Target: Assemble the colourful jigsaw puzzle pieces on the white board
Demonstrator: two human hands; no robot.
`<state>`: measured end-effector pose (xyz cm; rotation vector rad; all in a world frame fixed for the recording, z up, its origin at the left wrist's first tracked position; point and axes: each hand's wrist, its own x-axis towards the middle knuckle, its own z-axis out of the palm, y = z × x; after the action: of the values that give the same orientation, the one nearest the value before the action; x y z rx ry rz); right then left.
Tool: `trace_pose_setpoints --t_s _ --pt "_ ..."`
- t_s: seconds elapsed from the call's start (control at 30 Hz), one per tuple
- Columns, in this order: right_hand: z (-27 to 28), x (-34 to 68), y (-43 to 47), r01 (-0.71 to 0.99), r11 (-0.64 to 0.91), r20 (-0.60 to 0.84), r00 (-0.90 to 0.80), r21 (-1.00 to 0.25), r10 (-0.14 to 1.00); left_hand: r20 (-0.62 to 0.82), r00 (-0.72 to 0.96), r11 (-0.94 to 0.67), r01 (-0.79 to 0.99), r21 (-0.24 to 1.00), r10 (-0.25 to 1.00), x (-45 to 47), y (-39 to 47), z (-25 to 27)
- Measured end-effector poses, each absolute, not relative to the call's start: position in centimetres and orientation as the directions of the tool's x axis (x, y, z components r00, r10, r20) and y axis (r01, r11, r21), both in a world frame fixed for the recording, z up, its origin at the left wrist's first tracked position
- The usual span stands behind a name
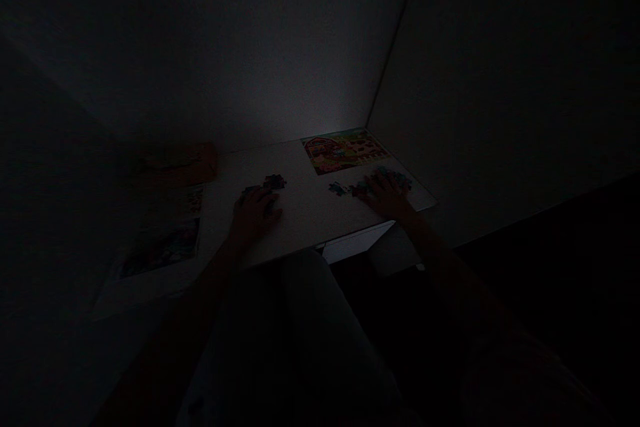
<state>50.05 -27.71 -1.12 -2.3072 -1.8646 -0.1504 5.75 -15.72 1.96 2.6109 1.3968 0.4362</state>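
Note:
In dim light, my left hand (254, 212) rests palm down over a small cluster of jigsaw puzzle pieces (275, 181), its fingers apart. Some pieces are partly hidden under the fingers. Further right, my right hand (386, 197) lies spread on a second heap of puzzle pieces (401, 180). A few loose pieces (338, 189) sit just left of that hand. Behind them lies a colourful picture sheet (345, 150) showing a barn and a fence.
The white table (305, 207) meets walls behind and at the right. An orange-brown object (177, 163), too dark to identify, is at the back left. Nearer, there is a dark printed sheet (163, 247). Below the front edge, a white panel (357, 242) shows beside my legs (320, 307).

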Motion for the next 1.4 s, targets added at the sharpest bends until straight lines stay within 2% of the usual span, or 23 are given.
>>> trace_pose_setpoints --t_s 0.1,0.2,0.37,0.53,0.6,0.77,0.93,1.07,1.17,1.27,1.33,1.4 --pt "-1.0 50.7 -27.4 0.965 -0.250 0.185 0.260 -0.075 0.948 0.169 0.515 -0.543 0.797 0.264 0.840 6.0 -16.1 2.2" --pt "-0.6 49.2 -26.6 0.968 -0.224 0.271 0.247 -0.113 0.931 0.135 0.521 -0.538 0.802 0.260 0.842 6.2 -16.4 2.5" --pt "1.5 42.6 -22.5 0.974 0.027 0.351 0.055 -0.225 0.935 0.045 0.585 -0.578 0.782 0.232 0.810 5.5 -15.3 2.7" --pt "3.2 34.5 -15.3 0.910 0.331 0.302 -0.252 -0.249 0.920 -0.007 0.589 -0.579 0.796 0.175 0.808 4.8 -12.1 2.8" --pt "2.8 32.0 -12.5 0.887 0.382 0.258 -0.318 -0.260 0.913 -0.014 0.543 -0.535 0.831 0.154 0.840 4.8 -10.7 2.9" --pt "0.1 30.3 -8.6 0.874 0.402 0.217 -0.351 -0.274 0.911 -0.009 0.474 -0.464 0.866 0.186 0.881 4.8 -7.2 2.5" --pt "-1.2 32.7 -8.0 0.917 0.286 0.246 -0.220 -0.278 0.944 -0.007 0.437 -0.424 0.876 0.229 0.899 6.2 -2.5 1.7" --pt "-0.6 33.1 -8.3 0.870 0.380 0.285 -0.295 -0.315 0.912 0.086 0.415 -0.424 0.877 0.227 0.906 7.4 -0.8 2.0" --pt "-0.2 32.8 -8.6 0.848 0.420 0.231 -0.360 -0.323 0.904 0.136 0.387 -0.408 0.891 0.200 0.912 6.6 -2.4 2.7" --pt "-0.2 33.0 -8.8 0.870 0.365 0.167 -0.327 -0.330 0.930 0.011 0.437 -0.428 0.875 0.225 0.899 4.7 -5.4 2.9" --pt "-0.2 33.4 -8.8 0.881 0.332 0.165 -0.292 -0.337 0.942 -0.073 0.489 -0.460 0.854 0.241 0.869 3.4 -7.2 2.8" --pt "-0.1 33.7 -8.9 0.878 0.338 0.189 -0.288 -0.340 0.939 -0.094 0.545 -0.509 0.821 0.258 0.833 2.5 -8.3 2.7"
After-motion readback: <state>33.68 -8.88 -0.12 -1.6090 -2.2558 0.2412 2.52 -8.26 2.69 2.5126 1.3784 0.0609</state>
